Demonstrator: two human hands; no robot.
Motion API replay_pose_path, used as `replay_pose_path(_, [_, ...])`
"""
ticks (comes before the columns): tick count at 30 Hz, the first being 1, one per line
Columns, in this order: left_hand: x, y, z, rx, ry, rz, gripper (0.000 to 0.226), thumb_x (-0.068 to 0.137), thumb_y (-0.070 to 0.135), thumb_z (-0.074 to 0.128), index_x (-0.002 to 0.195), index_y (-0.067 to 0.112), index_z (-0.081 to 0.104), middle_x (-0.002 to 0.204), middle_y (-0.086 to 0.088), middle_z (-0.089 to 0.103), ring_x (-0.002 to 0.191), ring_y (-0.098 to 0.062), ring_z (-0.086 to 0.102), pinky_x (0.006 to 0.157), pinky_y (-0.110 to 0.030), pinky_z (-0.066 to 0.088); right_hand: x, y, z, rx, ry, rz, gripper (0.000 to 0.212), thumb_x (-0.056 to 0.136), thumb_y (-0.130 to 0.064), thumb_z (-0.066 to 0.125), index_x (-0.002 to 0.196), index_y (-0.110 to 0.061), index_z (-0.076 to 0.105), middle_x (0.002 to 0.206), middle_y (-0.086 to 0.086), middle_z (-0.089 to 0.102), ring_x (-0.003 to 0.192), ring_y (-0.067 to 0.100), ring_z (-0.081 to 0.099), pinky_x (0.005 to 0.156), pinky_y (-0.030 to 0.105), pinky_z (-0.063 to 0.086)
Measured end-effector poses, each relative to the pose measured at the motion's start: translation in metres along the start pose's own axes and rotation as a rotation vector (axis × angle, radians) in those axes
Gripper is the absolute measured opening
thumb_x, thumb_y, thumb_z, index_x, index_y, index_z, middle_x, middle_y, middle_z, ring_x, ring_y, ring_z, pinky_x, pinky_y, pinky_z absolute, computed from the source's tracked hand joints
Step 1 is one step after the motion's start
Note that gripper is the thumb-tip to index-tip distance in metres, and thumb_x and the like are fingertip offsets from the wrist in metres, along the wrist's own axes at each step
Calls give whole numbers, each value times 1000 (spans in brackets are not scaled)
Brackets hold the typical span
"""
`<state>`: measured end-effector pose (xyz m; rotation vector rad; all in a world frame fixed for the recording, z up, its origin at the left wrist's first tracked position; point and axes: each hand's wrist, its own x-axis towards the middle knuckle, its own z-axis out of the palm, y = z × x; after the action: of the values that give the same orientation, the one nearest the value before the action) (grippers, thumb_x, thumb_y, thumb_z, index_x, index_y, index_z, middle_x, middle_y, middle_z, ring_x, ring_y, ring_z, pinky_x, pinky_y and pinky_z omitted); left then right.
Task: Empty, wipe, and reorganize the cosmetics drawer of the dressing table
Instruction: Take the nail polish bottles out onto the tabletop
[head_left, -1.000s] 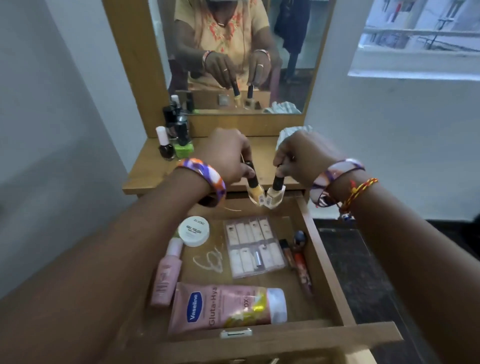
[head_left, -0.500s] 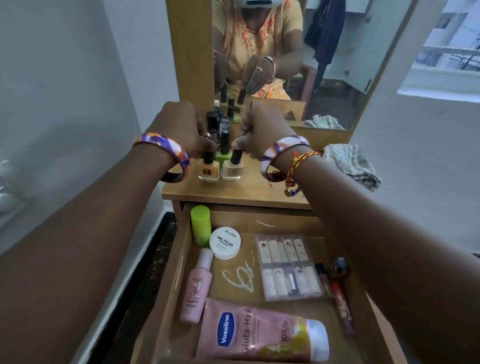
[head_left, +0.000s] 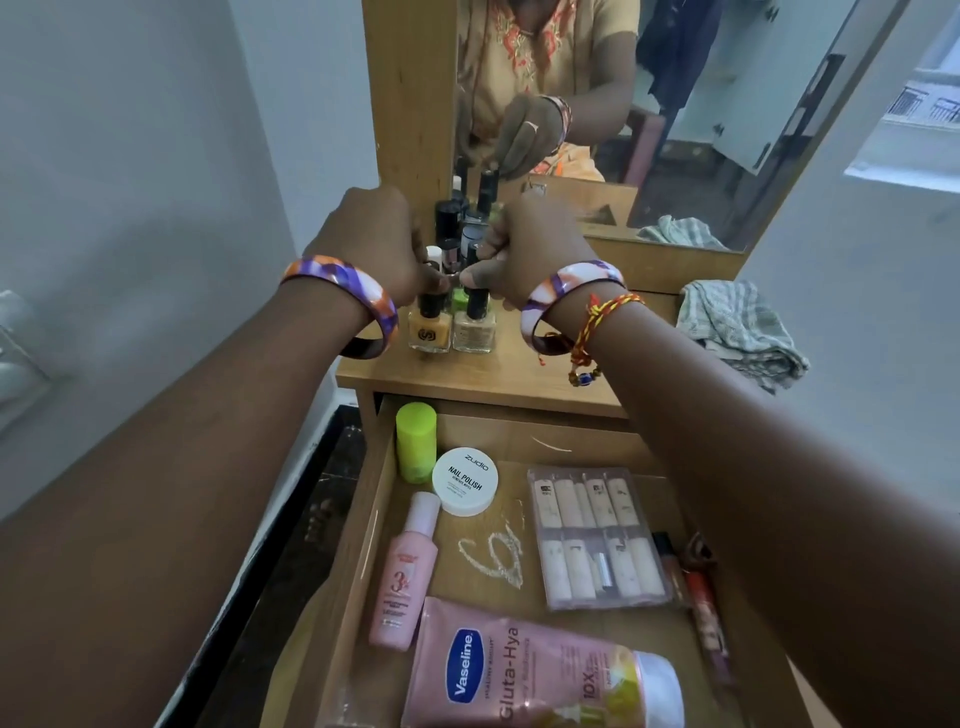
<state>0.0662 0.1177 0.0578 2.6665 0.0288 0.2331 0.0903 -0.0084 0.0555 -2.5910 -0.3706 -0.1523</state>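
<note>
L hand (head_left: 374, 249): fingers pinch the black cap of the orange polish bottle (head_left: 429, 332), which a sec ago hung over the drawer and now stands on the tabletop (head_left: 498, 387).
Polish cluster (head_left: 457, 234): older bottles stand just behind, by the mirror frame; the 2 new ones join the front row.
R hand (head_left: 524, 249): pinches the cap of the beige polish bottle (head_left: 474, 332), set down touching the orange one; grip not yet let go.
Cloth (head_left: 743, 332): crumpled at R end of the top, untouched, so wiping not begun.
Drawer (head_left: 363, 545): open w/ plenty inside: green tube (head_left: 415, 441), Zudio tub (head_left: 465, 480), pink bottle (head_left: 402, 577), nail set (head_left: 597, 538), Vaseline tube (head_left: 540, 675), lip items along R wall.
Meaning: emptying stage, 2 more out, prob. under halfway; next likely release and reach back in.
</note>
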Motion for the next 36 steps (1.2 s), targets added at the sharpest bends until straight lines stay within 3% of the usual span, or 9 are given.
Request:
replay_pose_path(2, [-3, 2, -1, 33, 29, 0, 34, 78, 27, 75, 97, -1, 69, 91, -20, 70, 86, -32, 67, 75, -31, 46, -6, 0, -6, 18, -2, 16, 34, 81, -22, 70, 108, -4, 58, 106, 15, 65, 96, 26, 65, 81, 28, 53])
replay_pose_path(7, [-26, 27, -5, 81, 97, 87, 28, 80, 22, 72, 100, 3, 69, 99, -17, 67, 91, -32, 63, 73, -32, 44, -31, 9, -31, 48, -30, 29, 22, 80, -18, 72, 95, -5, 63, 86, 6, 61, 81, 19, 62, 62, 16, 46])
replay_pose_path(13, [-63, 82, 22, 35, -98, 274, 28, 77, 25, 75, 99, 8, 69, 103, -12, 66, 95, -27, 63, 81, -33, 51, -83, 44, -61, -5, -139, 111, 18, 79, -12, 72, 94, -4, 66, 72, 2, 63, 64, 15, 64, 63, 20, 54])
replay_pose_path(16, [-82, 105, 55, 72, -247, 345, 28, 74, 24, 77, 97, 10, 70, 99, -11, 68, 94, -28, 64, 75, -28, 49, -113, 76, -71, -163, -172, 122, 13, 75, -9, 74, 87, -8, 71, 60, -8, 57, 56, 6, 56, 57, 16, 49])
replay_pose_path(19, [-99, 124, 93, 109, -441, 396, 30, 71, 24, 78, 96, 9, 70, 97, -13, 70, 93, -30, 65, 71, -30, 47, -141, 106, -71, -324, -284, 139, 18, 67, -9, 77, 83, -17, 75, 62, -9, 60, 68, 14, 65, 65, 28, 54])
replay_pose_path(22, [-109, 135, 128, 170, -571, 413, 33, 70, 26, 79, 97, 11, 67, 104, -12, 69, 96, -30, 65, 71, -32, 47, -163, 129, -63, -363, -401, 155, 23, 62, -11, 80, 83, -19, 75, 82, 2, 72, 83, 24, 69, 75, 34, 57])
replay_pose_path(27, [-116, 134, 170, 325, -642, 427, 53, 71, 32, 78, 116, 12, 59, 116, -12, 62, 104, -29, 61, 78, -32, 46, -186, 152, -43, -425, -368, 122, 38, 73, -23, 76, 109, -17, 66, 109, 7, 65, 99, 28, 62, 78, 34, 54])
replay_pose_path(33, [-121, 125, 198, 454, -585, 496, 55, 66, 41, 77, 115, 21, 60, 119, -7, 61, 113, -31, 53, 93, -36, 46, -188, 160, -27, -425, -332, 85, 28, 84, -25, 66, 107, -9, 63, 88, 6, 54, 77, 21, 51, 64, 25, 43])
replay_pose_path(36, [-121, 123, 205, 495, -539, 509, 46, 72, 43, 71, 110, 20, 62, 114, -7, 64, 110, -30, 54, 92, -35, 43, -189, 162, -24, -398, -326, 66, 25, 88, -24, 61, 107, -7, 62, 84, 3, 45, 76, 18, 46, 65, 23, 40])
